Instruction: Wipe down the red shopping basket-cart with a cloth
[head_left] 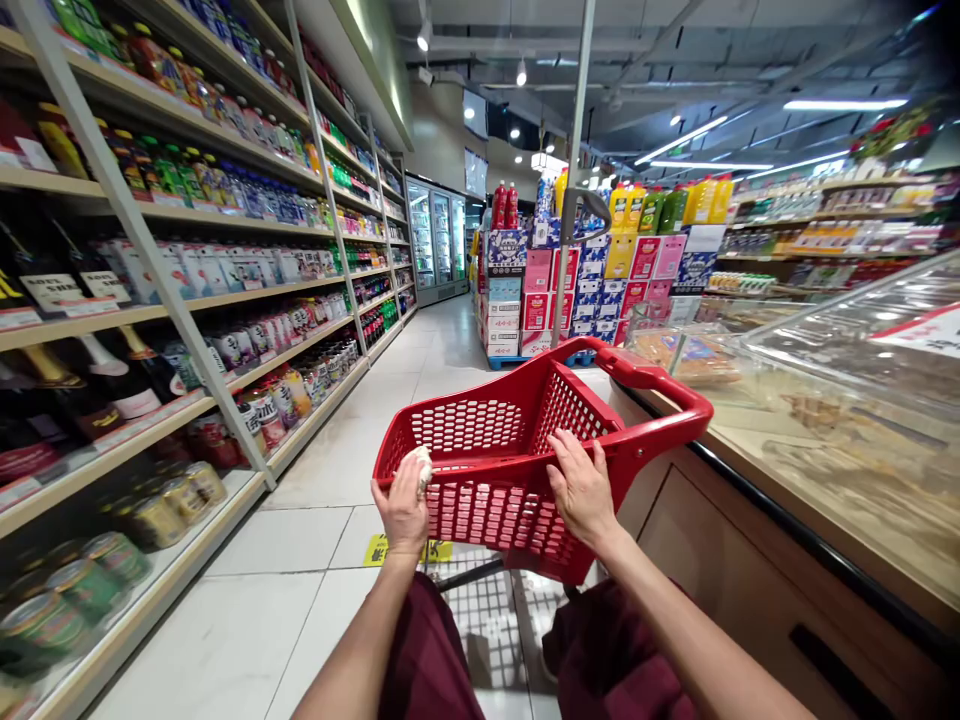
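A red plastic shopping cart (495, 500) with perforated basket walls stands side-on in front of me. At its left corner, my left hand (403, 505) is closed on a crumpled white cloth (424, 467), pressed to the basket's rim. Only a small part of the cloth shows past the fingers. My right hand (581, 490) lies over the near rim toward the cart's handle (679, 405), its fingers spread and holding nothing else. Inside the part of the basket that I can see, nothing lies.
Shelves (255, 290) of bottles and cans line the left side. A glass-covered display counter (810, 400) stands close on the right. Beyond the cart rise a metal pole (577, 120) and stacked drink cartons (536, 310). A yellow floor sticker (375, 549) lies on the tiles.
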